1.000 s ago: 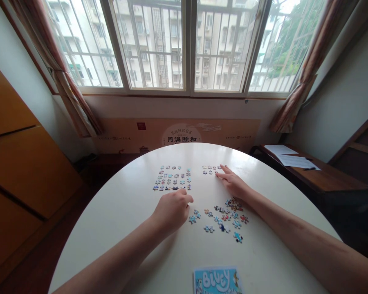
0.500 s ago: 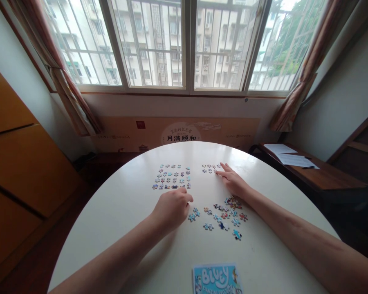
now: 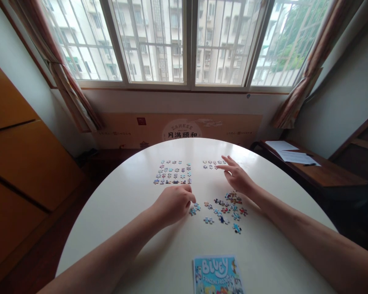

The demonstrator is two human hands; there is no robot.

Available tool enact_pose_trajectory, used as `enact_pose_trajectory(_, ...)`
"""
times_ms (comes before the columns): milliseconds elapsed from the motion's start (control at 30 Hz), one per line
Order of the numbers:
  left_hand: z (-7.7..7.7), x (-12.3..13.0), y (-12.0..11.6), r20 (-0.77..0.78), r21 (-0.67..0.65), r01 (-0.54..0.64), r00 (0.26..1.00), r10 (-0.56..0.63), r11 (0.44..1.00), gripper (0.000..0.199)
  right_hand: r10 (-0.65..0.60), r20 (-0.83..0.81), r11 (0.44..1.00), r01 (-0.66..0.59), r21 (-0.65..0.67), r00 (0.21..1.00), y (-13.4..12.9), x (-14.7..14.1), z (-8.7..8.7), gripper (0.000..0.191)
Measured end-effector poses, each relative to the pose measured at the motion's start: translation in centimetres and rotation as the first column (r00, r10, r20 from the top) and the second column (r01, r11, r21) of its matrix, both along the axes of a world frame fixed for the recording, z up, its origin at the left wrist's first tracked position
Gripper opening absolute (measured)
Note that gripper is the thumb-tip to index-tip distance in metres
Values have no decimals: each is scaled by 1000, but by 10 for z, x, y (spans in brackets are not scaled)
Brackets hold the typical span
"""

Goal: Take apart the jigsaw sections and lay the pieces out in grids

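Note:
Curled over the white table, my left hand (image 3: 177, 201) has its fingertips beside a small group of light-blue puzzle pieces (image 3: 195, 209); whether it pinches a piece is hidden. My right hand (image 3: 236, 174) is open, fingers spread, at the right end of two short rows of pieces (image 3: 210, 162). Its fingertips are close to the end pieces. Left of these rows, more pieces stand spaced out in a grid (image 3: 170, 176), just beyond my left hand. A loose cluster of mixed pieces (image 3: 225, 210) lies between my forearms.
A blue Bluey booklet or box (image 3: 218, 274) lies at the near side of the round white table (image 3: 110, 228). To the right, a brown side table (image 3: 337, 175) bears paper sheets (image 3: 297, 157) and dark pens. Windows and curtains are behind.
My right hand has lifted slightly off the short rows and its fingers have spread. My left fingertips have come nearer the light-blue pieces. The view has shifted slightly.

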State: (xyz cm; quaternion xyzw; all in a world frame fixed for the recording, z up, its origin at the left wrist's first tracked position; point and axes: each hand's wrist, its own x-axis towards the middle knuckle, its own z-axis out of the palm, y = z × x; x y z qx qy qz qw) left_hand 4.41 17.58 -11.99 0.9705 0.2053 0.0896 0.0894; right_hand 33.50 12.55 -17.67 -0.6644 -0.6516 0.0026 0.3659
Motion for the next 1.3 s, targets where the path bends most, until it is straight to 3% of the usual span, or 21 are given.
enact_pose_trajectory(100,0,-1,1,1,-10,51,999,-51,999,43,218,148,975,-222,13,965,-20,-25,19,48)
enact_pose_trajectory(233,-4,-1,1,-23,-8,23,999,-23,1000,35,452,269,892,-439,-109,851,-40,-61,39,44)
enact_pose_trajectory(467,-7,2,1,-34,-1,-44,998,44,999,31,440,326,898,-405,-172,837,-38,-71,37,48)
enact_pose_trajectory(667,-4,2,-1,116,-2,-46,992,46,999,42,466,351,885,-419,-205,812,-29,-70,30,46)
enact_pose_trajectory(800,-4,1,0,169,-10,-41,985,42,999,40,366,402,930,-318,-183,839,-22,-56,32,45)
enact_pose_trajectory(933,-6,1,1,197,-19,-1,980,5,1000,37,166,391,978,-100,-184,905,-14,-9,27,46)
enact_pose_trajectory(1067,-7,1,1,263,-29,46,964,-37,999,35,-10,356,981,77,-176,934,-9,29,17,43)
enact_pose_trajectory(1300,-7,1,2,266,-24,46,963,-38,999,35,-99,266,975,146,-165,959,1,27,6,40)
